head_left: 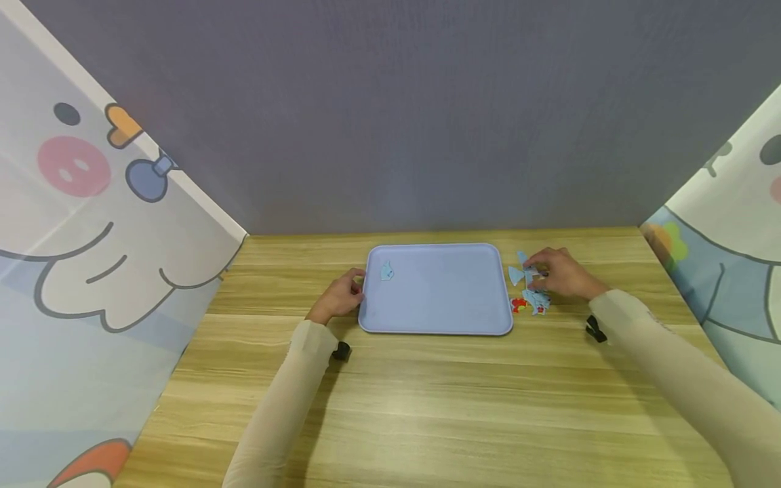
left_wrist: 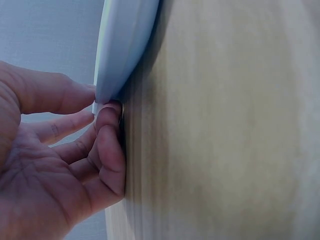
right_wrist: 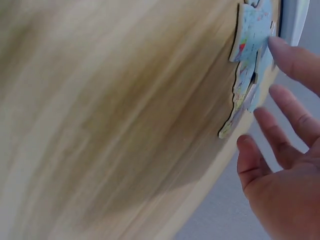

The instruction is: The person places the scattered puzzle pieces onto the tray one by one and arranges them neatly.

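Note:
A pale blue tray [head_left: 436, 288] lies on the table, with one light blue puzzle piece [head_left: 387, 271] near its upper left corner. My left hand [head_left: 343, 295] holds the tray's left edge; in the left wrist view the thumb [left_wrist: 60, 95] is at the rim and the other fingers curl against its side. On the tray's right, my right hand [head_left: 563, 272] hovers over several loose puzzle pieces [head_left: 537, 300], thumb and fingers spread apart. The right wrist view shows the thumb [right_wrist: 295, 62] overlapping a light blue piece [right_wrist: 255, 32], with nothing between the fingers.
A red and yellow piece [head_left: 518, 305] lies right beside the tray's right edge, a small pale blue piece [head_left: 515, 274] above it. The wooden table [head_left: 427, 400] meets a grey panel [head_left: 427, 135] at the back. Printed cartoon panels [head_left: 73, 271] flank both sides.

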### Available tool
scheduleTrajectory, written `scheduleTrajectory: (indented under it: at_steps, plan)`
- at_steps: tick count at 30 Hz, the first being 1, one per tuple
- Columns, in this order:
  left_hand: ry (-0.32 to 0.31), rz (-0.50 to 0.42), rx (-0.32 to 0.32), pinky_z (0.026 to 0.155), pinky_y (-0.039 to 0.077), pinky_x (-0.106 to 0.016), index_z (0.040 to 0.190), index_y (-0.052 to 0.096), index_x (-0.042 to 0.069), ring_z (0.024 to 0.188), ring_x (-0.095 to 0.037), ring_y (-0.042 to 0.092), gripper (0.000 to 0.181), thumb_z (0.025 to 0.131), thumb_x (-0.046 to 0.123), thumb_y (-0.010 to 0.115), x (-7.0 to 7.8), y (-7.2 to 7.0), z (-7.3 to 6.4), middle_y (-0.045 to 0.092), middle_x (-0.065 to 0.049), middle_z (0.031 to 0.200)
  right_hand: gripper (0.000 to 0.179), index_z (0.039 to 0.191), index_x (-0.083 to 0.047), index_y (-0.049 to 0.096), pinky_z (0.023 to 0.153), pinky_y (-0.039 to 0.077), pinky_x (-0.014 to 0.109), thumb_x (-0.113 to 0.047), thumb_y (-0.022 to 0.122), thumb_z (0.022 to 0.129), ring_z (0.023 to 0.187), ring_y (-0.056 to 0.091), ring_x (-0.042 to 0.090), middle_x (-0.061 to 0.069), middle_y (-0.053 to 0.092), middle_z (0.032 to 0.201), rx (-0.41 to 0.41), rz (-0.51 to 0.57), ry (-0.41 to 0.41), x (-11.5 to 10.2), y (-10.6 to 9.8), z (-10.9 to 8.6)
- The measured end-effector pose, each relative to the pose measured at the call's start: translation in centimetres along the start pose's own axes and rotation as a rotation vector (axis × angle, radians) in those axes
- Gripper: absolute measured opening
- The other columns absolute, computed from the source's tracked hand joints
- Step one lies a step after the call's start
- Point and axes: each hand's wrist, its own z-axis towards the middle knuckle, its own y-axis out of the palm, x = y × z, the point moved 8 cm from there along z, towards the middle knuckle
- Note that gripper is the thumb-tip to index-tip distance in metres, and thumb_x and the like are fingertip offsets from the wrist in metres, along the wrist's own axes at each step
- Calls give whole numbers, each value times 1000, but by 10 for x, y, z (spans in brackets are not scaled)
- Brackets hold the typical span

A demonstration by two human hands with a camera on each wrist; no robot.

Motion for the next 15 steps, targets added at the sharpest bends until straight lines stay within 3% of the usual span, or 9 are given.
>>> scheduleTrajectory:
  at_steps: [7, 15]
  plan:
    - [-6, 6, -2, 70, 49, -35, 137, 40, 5, 81, -25, 57, 52, 89, 5, 59, -1, 0, 1, 59, -14, 96, 39, 107, 2, 67, 79, 38, 46, -13, 81, 74, 95, 46, 33, 17, 60, 106, -66, 36, 4, 0, 8, -2]
    - [-10, 2, -8, 71, 49, -35, 137, 40, 6, 82, -24, 58, 52, 89, 6, 59, -2, 1, 1, 59, -14, 97, 37, 108, 3, 68, 83, 38, 49, -10, 79, 75, 99, 47, 35, 17, 60, 108, -76, 35, 13, 3, 10, -2]
